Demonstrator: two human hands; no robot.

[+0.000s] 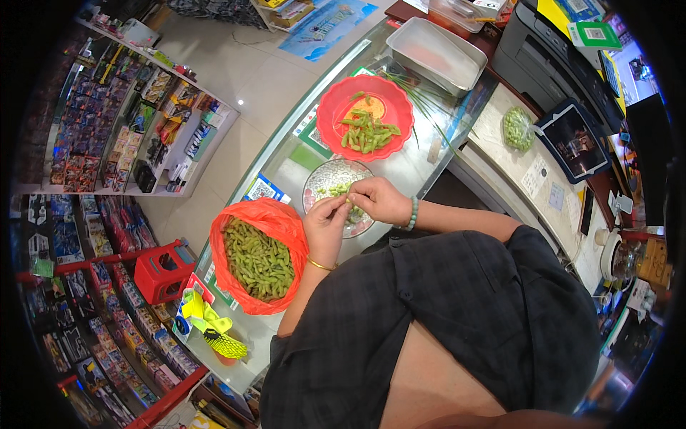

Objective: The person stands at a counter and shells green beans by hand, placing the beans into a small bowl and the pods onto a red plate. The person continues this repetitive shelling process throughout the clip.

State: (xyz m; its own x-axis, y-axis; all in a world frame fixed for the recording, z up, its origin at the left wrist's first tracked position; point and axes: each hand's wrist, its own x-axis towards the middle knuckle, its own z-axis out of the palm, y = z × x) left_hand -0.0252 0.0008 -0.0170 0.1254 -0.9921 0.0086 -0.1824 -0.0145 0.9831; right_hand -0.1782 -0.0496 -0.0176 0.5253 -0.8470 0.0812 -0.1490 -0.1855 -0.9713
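My left hand point(328, 221) and my right hand point(379, 200) meet fingertip to fingertip over a clear glass plate point(316, 179). Between them they pinch a small green thing, likely a soybean pod, mostly hidden by the fingers. Shelled green beans point(336, 189) lie on the plate beneath. Close to my left wrist stands a red plastic bag point(217, 236), rolled wide at the mouth and full of green soybean pods point(260, 263). Beyond the plate, a red scalloped plastic basin point(394, 94) holds a loose pile of green pods or hulls point(370, 134).
The glass-topped counter point(278, 155) also carries a metal tray point(423, 48), long green leaves point(429, 110) and yellow gloves point(214, 327). To the right are a printer point(541, 64), a tablet point(574, 140) and a bag of green beans point(517, 128). A red stool point(163, 271) stands left.
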